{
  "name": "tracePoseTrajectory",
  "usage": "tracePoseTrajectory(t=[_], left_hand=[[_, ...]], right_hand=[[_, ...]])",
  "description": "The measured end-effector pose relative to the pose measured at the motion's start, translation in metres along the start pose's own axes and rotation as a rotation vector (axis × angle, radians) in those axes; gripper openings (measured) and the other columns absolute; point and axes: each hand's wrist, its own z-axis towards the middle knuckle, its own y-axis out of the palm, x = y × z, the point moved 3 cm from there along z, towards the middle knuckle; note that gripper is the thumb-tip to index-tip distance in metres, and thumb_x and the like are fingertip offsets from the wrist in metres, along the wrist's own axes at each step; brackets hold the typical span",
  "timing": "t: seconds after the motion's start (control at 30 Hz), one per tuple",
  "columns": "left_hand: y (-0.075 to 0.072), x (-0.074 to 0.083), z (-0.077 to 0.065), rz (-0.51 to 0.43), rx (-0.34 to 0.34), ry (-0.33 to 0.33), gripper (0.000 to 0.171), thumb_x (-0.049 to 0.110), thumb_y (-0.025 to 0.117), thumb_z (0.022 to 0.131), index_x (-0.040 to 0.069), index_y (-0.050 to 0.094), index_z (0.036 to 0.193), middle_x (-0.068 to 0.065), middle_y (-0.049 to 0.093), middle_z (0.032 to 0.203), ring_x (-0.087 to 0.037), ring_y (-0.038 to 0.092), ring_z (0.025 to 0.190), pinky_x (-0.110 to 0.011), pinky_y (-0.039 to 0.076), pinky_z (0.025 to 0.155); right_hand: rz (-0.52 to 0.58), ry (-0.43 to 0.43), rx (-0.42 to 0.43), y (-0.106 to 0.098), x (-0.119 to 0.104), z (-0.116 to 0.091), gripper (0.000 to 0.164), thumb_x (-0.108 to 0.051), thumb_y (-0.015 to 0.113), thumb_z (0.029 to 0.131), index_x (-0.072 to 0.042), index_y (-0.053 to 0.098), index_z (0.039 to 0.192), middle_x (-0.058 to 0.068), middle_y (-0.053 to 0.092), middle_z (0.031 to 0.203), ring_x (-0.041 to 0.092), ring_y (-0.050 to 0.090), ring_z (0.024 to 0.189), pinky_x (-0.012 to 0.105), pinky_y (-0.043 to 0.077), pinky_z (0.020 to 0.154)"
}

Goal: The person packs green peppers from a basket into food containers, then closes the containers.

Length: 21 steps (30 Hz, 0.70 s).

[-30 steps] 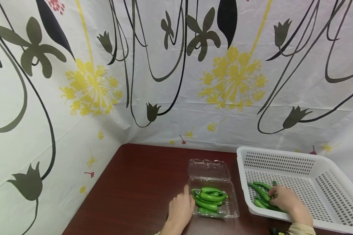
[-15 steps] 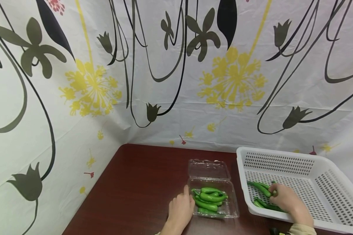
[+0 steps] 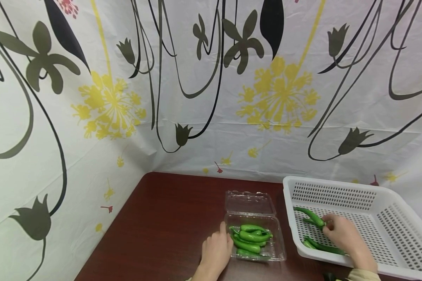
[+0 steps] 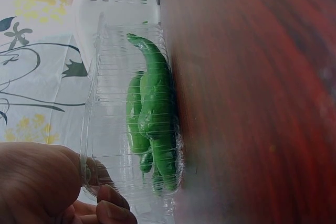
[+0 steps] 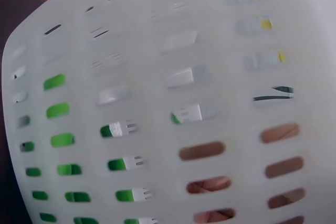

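Pepper point(image 3: 313, 216) pinched by the right hand point(image 3: 344, 233) has shifted; left hand point(image 3: 217, 248) grips clear box point(image 3: 277, 239).

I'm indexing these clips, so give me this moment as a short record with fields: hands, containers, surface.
left hand: holds clear container by its left edge
right hand: inside white basket, gripping a green pepper
clear container: lid open; several peppers inside
white basket: right of clear container; other peppers inside
surface: dark red table

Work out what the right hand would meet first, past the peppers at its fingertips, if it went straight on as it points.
Probably the white basket's left wall; depth is unclear, so the right hand might pass above it.
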Motion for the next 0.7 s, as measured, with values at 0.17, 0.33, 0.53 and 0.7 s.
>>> tracePoseTrajectory(t=[0.17, 0.33, 0.53, 0.7], left_hand=[[0.0, 0.0, 0.0, 0.001, 0.013, 0.009, 0.037, 0.012, 0.068, 0.088, -0.003, 0.062, 0.121, -0.009, 0.063, 0.064, -0.023, 0.057, 0.044, -0.033, 0.039, 0.038], [0.001, 0.0, 0.0, -0.001, -0.003, 0.003, 0.038, 0.012, 0.068, 0.088, -0.004, 0.062, 0.122, -0.01, 0.064, 0.065, -0.023, 0.057, 0.045, -0.033, 0.039, 0.039], [0.002, 0.0, 0.001, -0.007, -0.024, -0.01, 0.038, 0.012, 0.067, 0.089, -0.004, 0.062, 0.123, -0.011, 0.065, 0.067, -0.024, 0.058, 0.045, -0.033, 0.04, 0.039], [0.001, 0.001, 0.0, -0.002, -0.013, -0.009, 0.037, 0.012, 0.067, 0.089, -0.004, 0.062, 0.122, -0.011, 0.065, 0.067, -0.025, 0.059, 0.047, -0.034, 0.04, 0.039]], right_hand=[[0.008, -0.032, 0.025, -0.005, -0.002, -0.001, 0.031, 0.001, 0.059, 0.084, 0.017, 0.063, 0.109, 0.011, 0.07, 0.08, 0.021, 0.064, 0.069, 0.038, 0.049, 0.058], [0.001, -0.032, 0.066, -0.011, -0.005, -0.003, 0.033, -0.002, 0.058, 0.085, 0.018, 0.063, 0.111, 0.011, 0.07, 0.08, 0.023, 0.066, 0.069, 0.041, 0.052, 0.059], [0.007, -0.063, 0.156, -0.016, -0.013, -0.008, 0.03, -0.003, 0.058, 0.085, 0.014, 0.065, 0.11, 0.006, 0.068, 0.077, 0.019, 0.065, 0.065, 0.04, 0.052, 0.057], [0.025, -0.073, 0.178, -0.02, -0.017, -0.009, 0.029, -0.003, 0.059, 0.086, 0.011, 0.066, 0.111, 0.004, 0.068, 0.078, 0.018, 0.066, 0.066, 0.039, 0.051, 0.058]])
